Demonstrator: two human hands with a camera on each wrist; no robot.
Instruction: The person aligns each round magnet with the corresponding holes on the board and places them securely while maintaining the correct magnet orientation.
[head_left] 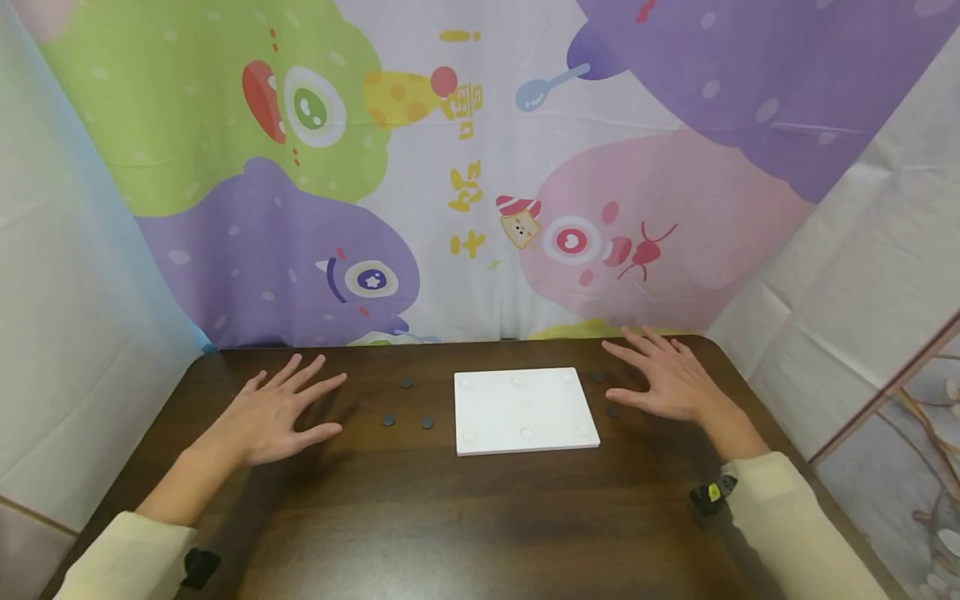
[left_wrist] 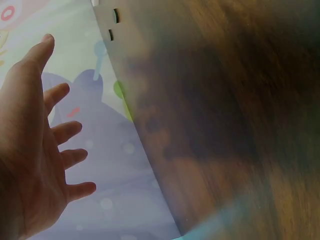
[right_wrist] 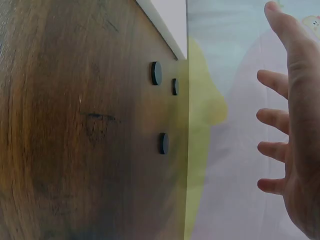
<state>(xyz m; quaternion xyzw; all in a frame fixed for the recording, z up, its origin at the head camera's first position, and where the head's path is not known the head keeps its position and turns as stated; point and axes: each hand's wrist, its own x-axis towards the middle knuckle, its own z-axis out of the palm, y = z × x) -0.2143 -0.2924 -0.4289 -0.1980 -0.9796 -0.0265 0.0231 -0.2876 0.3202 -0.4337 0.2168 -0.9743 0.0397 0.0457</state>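
A white rectangular board (head_left: 525, 400) with several shallow round recesses near its edges lies flat on the table. To its left are three small dark discs, a back disc (head_left: 407, 384), a left disc (head_left: 388, 420) and a right disc (head_left: 427, 423). My left hand (head_left: 281, 417) hovers left of them, fingers spread, holding nothing. On the board's other side, my right hand (head_left: 667, 379) is raised with spread fingers and holds nothing. Two dark discs (head_left: 613, 412) show beside it in the head view; the right wrist view shows three, including a lower disc (right_wrist: 163, 143).
Dark brown wood forms the tabletop (head_left: 420, 517). Behind its far edge hangs a curtain (head_left: 495, 167) printed with cartoon figures. Pale cloth (head_left: 840, 242) closes off the sides. Each wrist carries a small black device (head_left: 201, 568).
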